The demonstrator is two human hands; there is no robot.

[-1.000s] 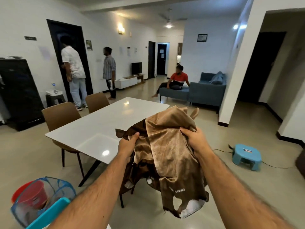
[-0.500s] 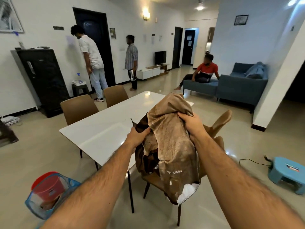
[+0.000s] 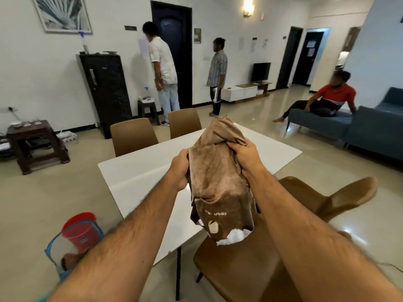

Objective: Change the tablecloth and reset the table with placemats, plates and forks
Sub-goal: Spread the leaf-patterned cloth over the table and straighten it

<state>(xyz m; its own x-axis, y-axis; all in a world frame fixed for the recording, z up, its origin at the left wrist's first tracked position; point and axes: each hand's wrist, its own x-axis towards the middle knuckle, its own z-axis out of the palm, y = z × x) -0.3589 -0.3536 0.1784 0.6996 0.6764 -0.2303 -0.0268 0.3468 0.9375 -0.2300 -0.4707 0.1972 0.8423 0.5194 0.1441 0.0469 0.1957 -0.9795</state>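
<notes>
1. Tablecloth (image 3: 220, 184), brown, velvety and bunched, now sits at frame centre over the bare white table (image 3: 139, 171); a second ago it hung further right, so I judge spreading comes next.
2. Left hand (image 3: 180, 171) and right hand (image 3: 245, 158) each grip its crumpled folds.

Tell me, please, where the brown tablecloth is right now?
In the head view, the brown tablecloth hangs bunched at centre, gripped by the left hand and right hand, above the white table.
</notes>
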